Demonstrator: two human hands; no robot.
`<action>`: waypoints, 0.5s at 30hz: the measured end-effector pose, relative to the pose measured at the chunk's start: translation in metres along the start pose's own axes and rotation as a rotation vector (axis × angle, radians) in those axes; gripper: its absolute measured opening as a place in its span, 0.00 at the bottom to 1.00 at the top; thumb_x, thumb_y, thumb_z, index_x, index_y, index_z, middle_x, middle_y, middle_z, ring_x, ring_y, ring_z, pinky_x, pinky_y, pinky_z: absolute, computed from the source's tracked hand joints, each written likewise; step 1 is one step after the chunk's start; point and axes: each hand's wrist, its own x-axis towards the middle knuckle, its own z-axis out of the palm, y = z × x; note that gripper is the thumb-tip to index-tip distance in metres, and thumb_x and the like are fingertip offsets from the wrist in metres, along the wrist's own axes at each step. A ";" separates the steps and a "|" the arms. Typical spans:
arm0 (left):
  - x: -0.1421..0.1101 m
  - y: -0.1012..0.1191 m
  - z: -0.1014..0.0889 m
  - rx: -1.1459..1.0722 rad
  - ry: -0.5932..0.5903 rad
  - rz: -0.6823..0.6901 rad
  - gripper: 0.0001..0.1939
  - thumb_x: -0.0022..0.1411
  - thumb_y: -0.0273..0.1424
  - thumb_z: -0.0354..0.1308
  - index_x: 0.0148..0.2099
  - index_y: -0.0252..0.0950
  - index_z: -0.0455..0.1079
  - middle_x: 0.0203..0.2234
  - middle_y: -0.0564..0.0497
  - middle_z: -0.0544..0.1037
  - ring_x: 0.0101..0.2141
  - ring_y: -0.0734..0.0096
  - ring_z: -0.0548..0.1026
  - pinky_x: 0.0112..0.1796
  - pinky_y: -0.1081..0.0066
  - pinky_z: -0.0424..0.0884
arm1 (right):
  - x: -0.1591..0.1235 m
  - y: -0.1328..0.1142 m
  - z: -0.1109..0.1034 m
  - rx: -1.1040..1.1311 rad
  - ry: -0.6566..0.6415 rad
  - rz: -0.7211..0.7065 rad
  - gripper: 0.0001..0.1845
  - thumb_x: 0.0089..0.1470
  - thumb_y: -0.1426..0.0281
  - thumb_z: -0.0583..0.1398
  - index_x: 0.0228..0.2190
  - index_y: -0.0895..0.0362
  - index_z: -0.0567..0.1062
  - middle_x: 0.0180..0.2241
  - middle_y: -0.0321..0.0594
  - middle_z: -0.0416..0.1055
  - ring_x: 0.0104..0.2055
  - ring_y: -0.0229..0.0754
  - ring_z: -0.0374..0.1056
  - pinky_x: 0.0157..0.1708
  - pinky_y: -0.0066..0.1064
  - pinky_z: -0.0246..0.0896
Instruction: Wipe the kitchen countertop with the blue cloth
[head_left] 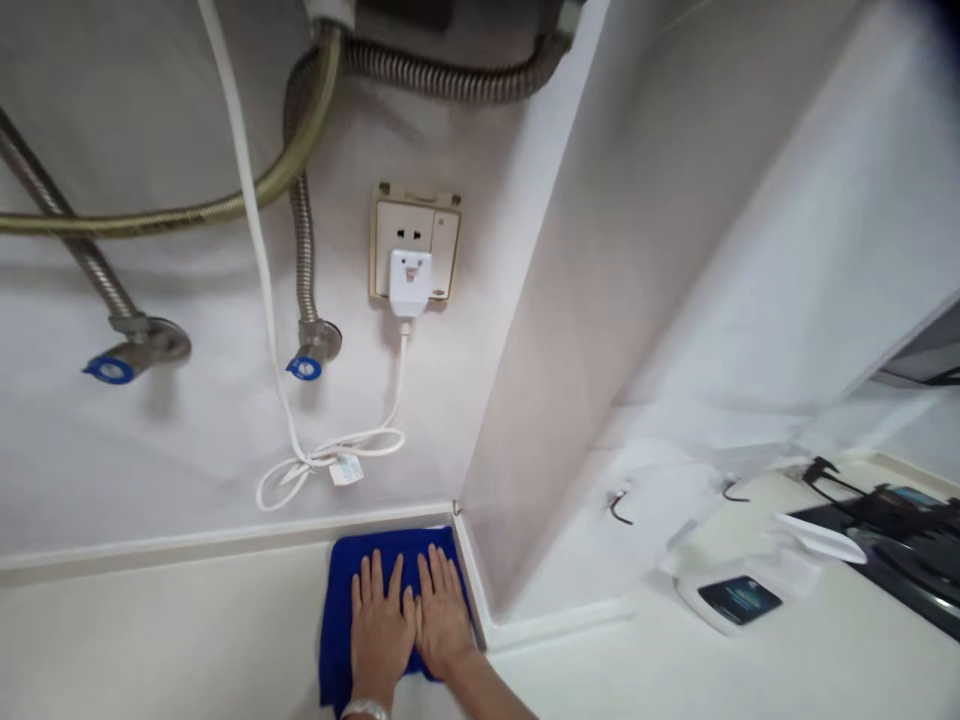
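Cloth (410,567) lying under left hand (381,630) and right hand (442,622)

Nearest: both hands are resting palm-down, side by side, fingers straight and slightly parted, thumbs appearing to touch; neither is pinching anything. A pale band (366,709) is circling the left wrist. The blue cloth is lying on the counter (165,640), fitting into its back corner against the raised edge (225,544). Judgement: flat palms are probably giving broad, even contact; pressure, cannot tell.

Surface: pale counter is running leftward along the wall (202,430) and rightward past a white pillar (637,300).

Farther: a white cord (264,270) is hanging looped, probably taking up slack, and leading to a plug (410,282) sitting in the socket (405,222). Two blue-handled valves (305,368) are jutting out, each feeding a ribbed hose (302,240). Right: a white device (739,600) is standing before a black appliance (900,560), possibly a stove.
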 end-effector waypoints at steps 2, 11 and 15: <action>-0.017 0.000 -0.009 0.051 0.036 0.032 0.26 0.64 0.31 0.50 0.64 0.44 0.61 0.63 0.34 0.68 0.63 0.46 0.66 0.59 0.47 0.71 | -0.018 -0.003 0.004 0.018 0.046 -0.012 0.33 0.68 0.60 0.43 0.68 0.63 0.49 0.71 0.53 0.42 0.73 0.55 0.36 0.70 0.54 0.42; -0.115 0.017 -0.060 0.151 0.075 0.120 0.29 0.63 0.30 0.51 0.66 0.40 0.56 0.63 0.33 0.68 0.63 0.44 0.67 0.57 0.45 0.73 | -0.128 -0.005 -0.010 0.115 0.114 -0.139 0.35 0.64 0.64 0.51 0.68 0.60 0.49 0.71 0.50 0.41 0.72 0.55 0.42 0.70 0.48 0.46; -0.159 0.028 -0.063 0.089 0.098 0.112 0.36 0.64 0.31 0.50 0.70 0.44 0.41 0.64 0.33 0.67 0.63 0.42 0.66 0.56 0.41 0.71 | -0.177 0.004 -0.017 0.081 0.203 -0.199 0.37 0.60 0.70 0.53 0.68 0.60 0.51 0.70 0.50 0.44 0.71 0.54 0.47 0.67 0.44 0.54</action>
